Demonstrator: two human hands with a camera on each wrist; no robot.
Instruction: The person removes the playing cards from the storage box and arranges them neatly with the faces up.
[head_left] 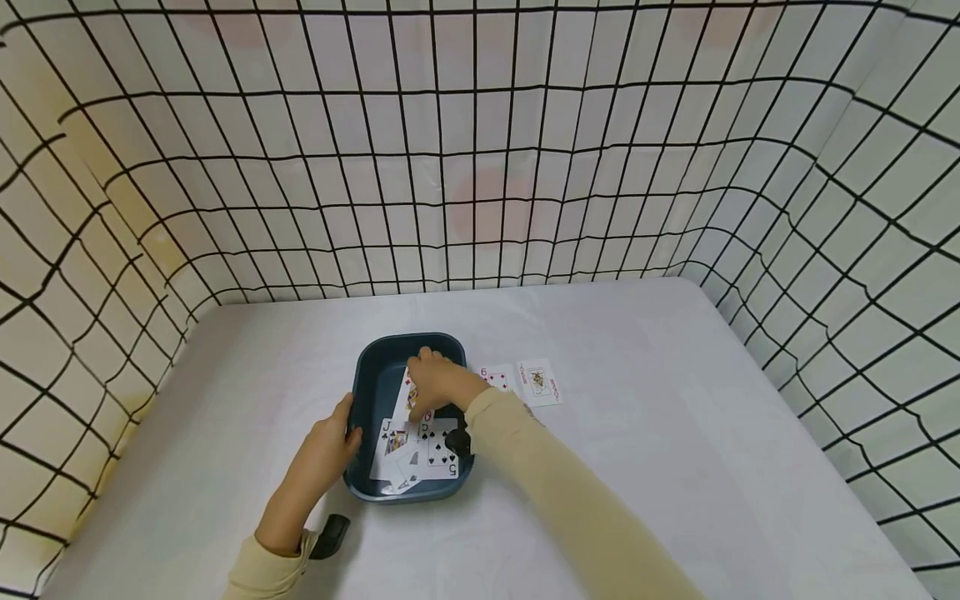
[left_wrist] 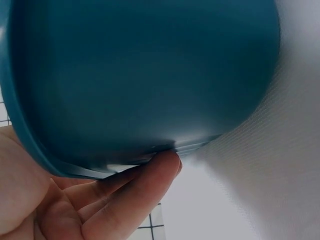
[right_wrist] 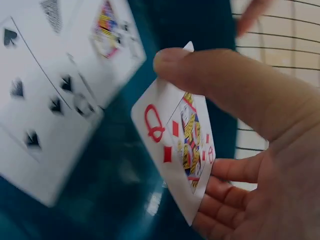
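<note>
A dark blue tray (head_left: 369, 371) sits on the white table, with several playing cards (head_left: 431, 446) lying face up inside. My left hand (head_left: 330, 446) grips the tray's left rim; in the left wrist view its fingers (left_wrist: 135, 192) curl under the tray's outer wall (left_wrist: 150, 75). My right hand (head_left: 435, 377) is over the tray and pinches a queen of diamonds (right_wrist: 180, 155) between thumb and fingers. A five of spades (right_wrist: 35, 100) and a face card (right_wrist: 107, 30) lie in the tray below it.
Two more cards (head_left: 525, 381), a red number card and a joker, lie face up on the table (head_left: 675, 433) right of the tray. Grid-patterned walls (head_left: 480, 167) enclose the table on three sides. A small black object (head_left: 332, 535) sits by my left wrist.
</note>
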